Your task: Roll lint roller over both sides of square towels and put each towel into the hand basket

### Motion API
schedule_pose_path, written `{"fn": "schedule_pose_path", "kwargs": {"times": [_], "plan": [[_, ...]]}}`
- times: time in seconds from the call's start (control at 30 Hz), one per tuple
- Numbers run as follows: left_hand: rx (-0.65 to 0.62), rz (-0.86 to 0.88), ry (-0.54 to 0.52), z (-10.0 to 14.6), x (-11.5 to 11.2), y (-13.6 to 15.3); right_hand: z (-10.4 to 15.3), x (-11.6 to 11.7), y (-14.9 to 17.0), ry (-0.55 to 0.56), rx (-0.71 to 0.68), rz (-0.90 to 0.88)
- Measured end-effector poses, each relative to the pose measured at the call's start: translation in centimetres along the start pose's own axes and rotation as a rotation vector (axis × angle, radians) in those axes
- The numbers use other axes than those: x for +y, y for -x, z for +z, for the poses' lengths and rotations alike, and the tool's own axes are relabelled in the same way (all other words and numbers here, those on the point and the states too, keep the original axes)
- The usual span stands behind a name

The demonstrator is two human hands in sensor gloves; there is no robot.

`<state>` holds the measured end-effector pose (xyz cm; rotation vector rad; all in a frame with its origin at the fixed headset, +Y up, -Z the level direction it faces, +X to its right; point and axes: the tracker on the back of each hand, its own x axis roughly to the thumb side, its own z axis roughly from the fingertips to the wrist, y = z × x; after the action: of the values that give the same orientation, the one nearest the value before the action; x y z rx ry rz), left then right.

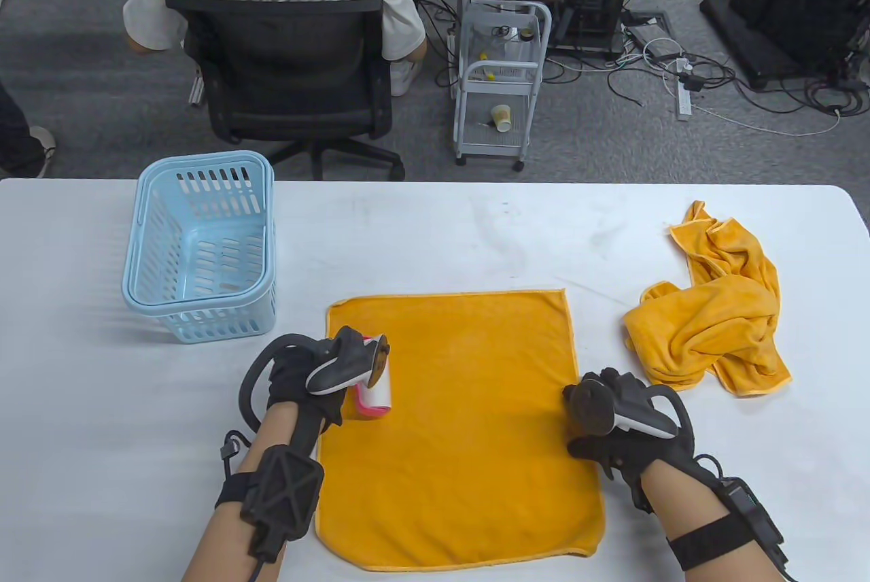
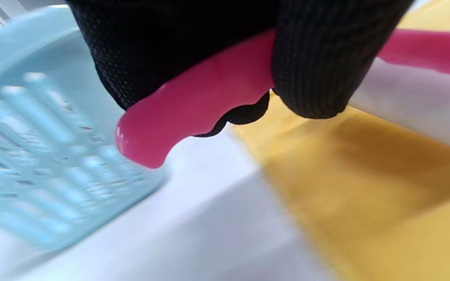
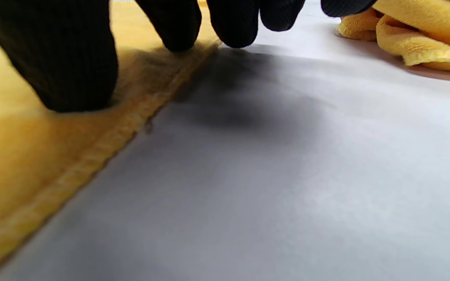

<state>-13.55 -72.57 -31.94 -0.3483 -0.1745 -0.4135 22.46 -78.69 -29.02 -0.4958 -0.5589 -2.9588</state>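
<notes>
An orange square towel [image 1: 455, 425] lies spread flat on the white table [image 1: 476, 235]. My left hand [image 1: 319, 378] grips the pink handle of a lint roller [image 1: 374, 398], whose white roll rests on the towel's left edge. In the left wrist view the pink handle [image 2: 193, 109] sits inside my curled fingers [image 2: 315, 62], over the towel [image 2: 365, 187]. My right hand [image 1: 601, 415] presses down on the towel's right edge. The right wrist view shows my thumb [image 3: 65, 58] and fingertips [image 3: 178, 27] on the hem of the towel [image 3: 33, 156].
A light blue hand basket [image 1: 204, 249], with nothing in it, stands at the table's left, also seen in the left wrist view as the basket [image 2: 33, 156]. A crumpled orange towel pile [image 1: 720, 317] lies at the right, close to my right hand. A seated person and a cart are beyond the table.
</notes>
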Motion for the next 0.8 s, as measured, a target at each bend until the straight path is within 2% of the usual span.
{"fn": "schedule_pose_path", "kwargs": {"times": [0.1,0.23,0.37,0.47,0.8], "plan": [[-0.132,0.102,-0.057,0.0,1.4,-3.9,0.0,0.0,0.0,0.000,-0.001,-0.001],[-0.230,0.112,-0.085,-0.4,2.6,-8.0,-0.1,0.0,0.1,-0.004,-0.003,-0.005],[-0.245,0.100,-0.058,-1.0,2.1,-9.4,-0.1,0.0,0.1,-0.005,-0.003,-0.006],[-0.191,0.005,-0.054,-1.3,1.1,-8.5,-0.1,0.0,0.1,-0.004,-0.002,-0.007],[0.082,-0.310,0.062,0.6,-1.7,-1.0,-0.1,-0.1,0.1,-0.006,-0.001,0.005]]}}
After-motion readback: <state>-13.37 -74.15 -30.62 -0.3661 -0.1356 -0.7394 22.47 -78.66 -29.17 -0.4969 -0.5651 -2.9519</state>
